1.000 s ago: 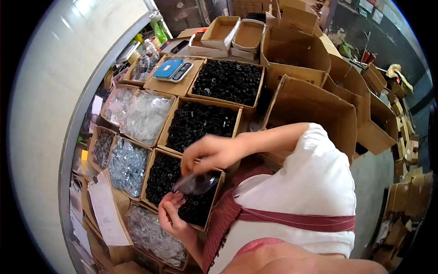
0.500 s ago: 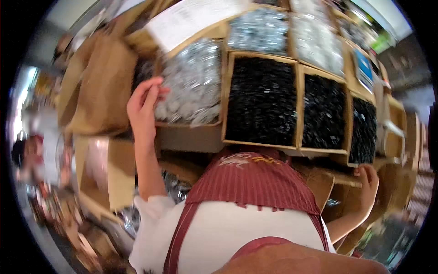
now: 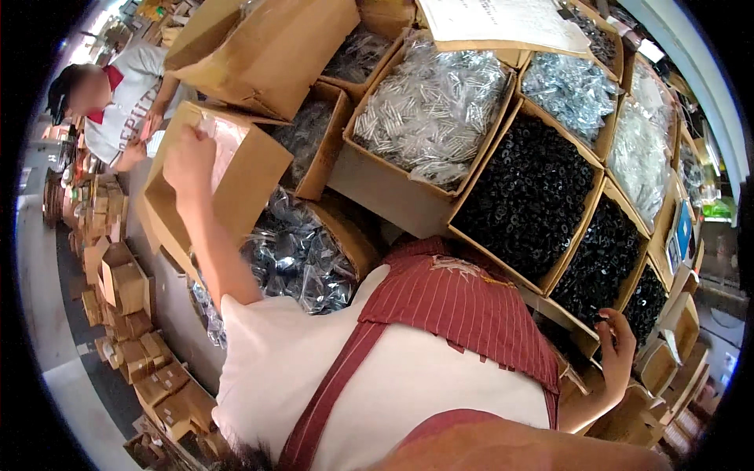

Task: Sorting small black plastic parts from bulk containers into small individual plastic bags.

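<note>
My left hand [image 3: 190,159] is over an open cardboard box [image 3: 250,177] lined with pink plastic film [image 3: 226,145]. Its fingers are closed; what they hold, if anything, is hidden. At the right, my right hand [image 3: 618,349] hangs beside the front edge of a box of small black parts [image 3: 601,259], fingers curled in, and I cannot make out anything in them. A larger box of black ring-like parts [image 3: 526,196] stands to its left. Between the hands, farther back, sits a box of bagged silvery pin-like parts [image 3: 432,110].
A tall cardboard box [image 3: 263,59] stands behind the pink-lined one. Bagged shiny parts [image 3: 302,255] lie close to my left arm. Bagged clear parts [image 3: 569,90] and a paper sheet [image 3: 503,22] are at the back. Another person [image 3: 129,98] stands far left, above stacked cartons [image 3: 161,381].
My left hand has moved from the bagged silvery parts leftward to the pink-lined box, and its fingers have closed. The view has turned left. My right hand stays near the black parts.
</note>
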Action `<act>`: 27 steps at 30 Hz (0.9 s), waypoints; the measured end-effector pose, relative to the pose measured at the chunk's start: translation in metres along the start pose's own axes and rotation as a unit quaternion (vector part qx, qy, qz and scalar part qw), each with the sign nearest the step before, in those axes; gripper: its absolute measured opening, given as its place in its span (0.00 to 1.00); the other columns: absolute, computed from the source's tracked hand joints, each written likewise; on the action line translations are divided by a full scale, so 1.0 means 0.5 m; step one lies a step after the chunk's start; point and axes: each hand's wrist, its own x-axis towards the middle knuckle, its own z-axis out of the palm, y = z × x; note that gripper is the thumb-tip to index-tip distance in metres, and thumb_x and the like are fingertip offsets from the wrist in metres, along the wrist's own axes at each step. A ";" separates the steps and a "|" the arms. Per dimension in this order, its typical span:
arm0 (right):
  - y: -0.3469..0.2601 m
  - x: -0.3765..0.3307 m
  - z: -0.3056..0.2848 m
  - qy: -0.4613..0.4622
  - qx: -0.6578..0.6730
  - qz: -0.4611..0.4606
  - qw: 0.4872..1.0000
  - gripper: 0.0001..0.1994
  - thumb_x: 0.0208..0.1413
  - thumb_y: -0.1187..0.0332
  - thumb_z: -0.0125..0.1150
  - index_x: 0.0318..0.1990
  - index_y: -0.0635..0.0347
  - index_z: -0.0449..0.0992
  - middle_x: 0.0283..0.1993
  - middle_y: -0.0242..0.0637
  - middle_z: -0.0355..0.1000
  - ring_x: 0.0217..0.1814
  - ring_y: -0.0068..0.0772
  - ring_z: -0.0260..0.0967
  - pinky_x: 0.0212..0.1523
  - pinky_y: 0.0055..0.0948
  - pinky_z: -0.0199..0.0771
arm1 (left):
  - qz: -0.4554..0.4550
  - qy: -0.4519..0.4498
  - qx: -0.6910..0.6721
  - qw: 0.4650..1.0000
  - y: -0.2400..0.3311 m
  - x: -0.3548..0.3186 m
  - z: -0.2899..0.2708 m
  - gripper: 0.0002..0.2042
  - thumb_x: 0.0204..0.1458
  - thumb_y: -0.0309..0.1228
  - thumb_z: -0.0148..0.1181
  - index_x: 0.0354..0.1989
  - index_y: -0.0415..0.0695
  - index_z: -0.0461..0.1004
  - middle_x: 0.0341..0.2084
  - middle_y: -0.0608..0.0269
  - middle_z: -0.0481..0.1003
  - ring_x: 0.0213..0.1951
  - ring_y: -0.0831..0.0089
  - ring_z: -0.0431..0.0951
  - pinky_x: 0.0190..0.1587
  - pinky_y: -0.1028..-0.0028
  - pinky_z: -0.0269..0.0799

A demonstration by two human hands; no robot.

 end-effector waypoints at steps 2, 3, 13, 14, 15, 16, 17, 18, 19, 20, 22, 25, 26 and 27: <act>-0.007 0.004 0.003 -0.006 -0.009 0.015 1.000 0.10 0.63 0.73 0.55 0.50 0.63 0.75 0.36 0.30 0.74 0.36 0.20 0.67 0.38 0.22 0.67 | 0.114 -0.102 0.029 0.988 -0.090 0.038 0.101 0.18 0.57 0.41 0.52 0.50 0.43 0.75 0.38 0.45 0.80 0.44 0.44 0.79 0.47 0.54 0.73; -0.007 0.018 0.002 -0.017 -0.009 0.020 1.000 0.10 0.64 0.73 0.54 0.50 0.63 0.75 0.36 0.30 0.74 0.37 0.19 0.69 0.37 0.22 0.67 | 0.065 -0.082 -0.024 0.994 -0.166 0.052 0.215 0.19 0.56 0.41 0.52 0.50 0.42 0.75 0.39 0.44 0.80 0.45 0.44 0.79 0.48 0.55 0.73; -0.073 0.068 -0.006 -0.080 -0.024 -0.054 0.995 0.13 0.63 0.72 0.56 0.52 0.67 0.74 0.48 0.37 0.76 0.44 0.25 0.69 0.48 0.28 0.69 | 0.193 -0.160 -0.118 0.961 -0.064 0.000 0.057 0.13 0.56 0.38 0.56 0.40 0.42 0.81 0.36 0.46 0.79 0.40 0.52 0.81 0.42 0.59 0.73; -0.076 0.066 -0.006 -0.069 -0.041 -0.061 0.995 0.13 0.62 0.72 0.56 0.53 0.67 0.73 0.50 0.38 0.75 0.46 0.26 0.69 0.50 0.28 0.69 | 0.169 -0.058 -0.138 0.974 -0.061 -0.003 0.047 0.12 0.57 0.37 0.55 0.40 0.42 0.81 0.35 0.47 0.80 0.38 0.53 0.81 0.41 0.59 0.73; -0.054 0.078 -0.021 -0.082 -0.061 -0.100 0.990 0.19 0.61 0.74 0.57 0.59 0.63 0.70 0.58 0.38 0.71 0.47 0.28 0.71 0.46 0.27 0.71 | 0.189 0.023 -0.138 0.972 -0.080 -0.001 0.046 0.12 0.58 0.37 0.57 0.39 0.42 0.80 0.32 0.48 0.80 0.37 0.53 0.81 0.39 0.61 0.74; -0.055 0.081 -0.018 -0.084 -0.061 -0.100 0.990 0.19 0.61 0.74 0.57 0.59 0.63 0.70 0.58 0.38 0.71 0.47 0.28 0.71 0.46 0.27 0.71 | 0.188 0.022 -0.137 0.972 -0.067 -0.011 0.024 0.12 0.58 0.37 0.57 0.39 0.42 0.80 0.32 0.48 0.80 0.37 0.53 0.81 0.39 0.61 0.74; -0.059 0.087 -0.016 -0.063 -0.034 -0.096 0.993 0.21 0.61 0.74 0.57 0.63 0.63 0.67 0.60 0.38 0.70 0.47 0.27 0.70 0.49 0.27 0.70 | 0.150 0.082 -0.202 0.964 -0.048 -0.028 -0.006 0.12 0.59 0.37 0.57 0.39 0.41 0.80 0.32 0.50 0.80 0.36 0.57 0.82 0.38 0.64 0.75; -0.071 0.099 -0.014 -0.045 -0.010 -0.090 0.995 0.24 0.62 0.74 0.56 0.66 0.63 0.64 0.62 0.38 0.68 0.47 0.25 0.68 0.52 0.27 0.69 | 0.109 0.137 -0.266 0.948 -0.039 -0.035 -0.016 0.12 0.61 0.37 0.57 0.38 0.40 0.80 0.33 0.53 0.81 0.36 0.61 0.83 0.37 0.67 0.76; -0.062 0.114 -0.008 -0.046 -0.014 -0.150 0.987 0.29 0.62 0.76 0.56 0.70 0.61 0.58 0.65 0.39 0.65 0.46 0.23 0.69 0.51 0.26 0.70 | 0.067 0.063 -0.497 0.863 -0.033 -0.036 -0.017 0.13 0.63 0.37 0.56 0.38 0.37 0.78 0.35 0.57 0.82 0.36 0.70 0.83 0.37 0.72 0.78; -0.078 0.126 0.000 -0.044 -0.013 -0.152 0.987 0.29 0.62 0.76 0.56 0.70 0.61 0.58 0.65 0.39 0.65 0.46 0.23 0.69 0.51 0.26 0.70 | 0.038 -0.011 -0.650 0.759 -0.022 -0.057 -0.029 0.13 0.65 0.35 0.54 0.41 0.35 0.76 0.38 0.52 0.80 0.41 0.67 0.82 0.43 0.70 0.80; -0.163 0.142 0.031 -0.056 0.094 -0.156 0.982 0.31 0.60 0.79 0.57 0.71 0.62 0.56 0.67 0.44 0.64 0.45 0.23 0.70 0.51 0.26 0.71 | 0.024 -0.074 -0.748 0.659 0.030 -0.091 -0.046 0.14 0.65 0.35 0.54 0.43 0.33 0.75 0.40 0.48 0.80 0.43 0.63 0.82 0.43 0.67 0.81; -0.209 0.149 0.088 -0.079 0.163 -0.212 0.960 0.33 0.59 0.78 0.59 0.72 0.61 0.54 0.67 0.45 0.63 0.45 0.23 0.71 0.50 0.27 0.73 | 0.038 -0.217 -0.806 0.549 0.211 -0.132 -0.051 0.17 0.67 0.37 0.50 0.47 0.32 0.73 0.41 0.46 0.80 0.44 0.60 0.82 0.45 0.64 0.81; -0.244 0.165 0.110 -0.104 0.167 -0.237 0.951 0.34 0.60 0.77 0.59 0.72 0.61 0.53 0.67 0.45 0.63 0.46 0.24 0.72 0.50 0.28 0.73 | 0.048 -0.263 -0.811 0.521 0.247 -0.162 -0.054 0.18 0.68 0.38 0.46 0.49 0.32 0.72 0.42 0.46 0.79 0.45 0.59 0.82 0.47 0.62 0.81; -0.276 0.181 0.129 -0.143 0.187 -0.263 0.936 0.35 0.60 0.75 0.61 0.72 0.62 0.51 0.67 0.46 0.62 0.48 0.27 0.72 0.51 0.30 0.74 | 0.054 -0.309 -0.812 0.492 0.278 -0.193 -0.062 0.20 0.69 0.39 0.43 0.52 0.31 0.71 0.43 0.45 0.79 0.46 0.57 0.81 0.49 0.60 0.81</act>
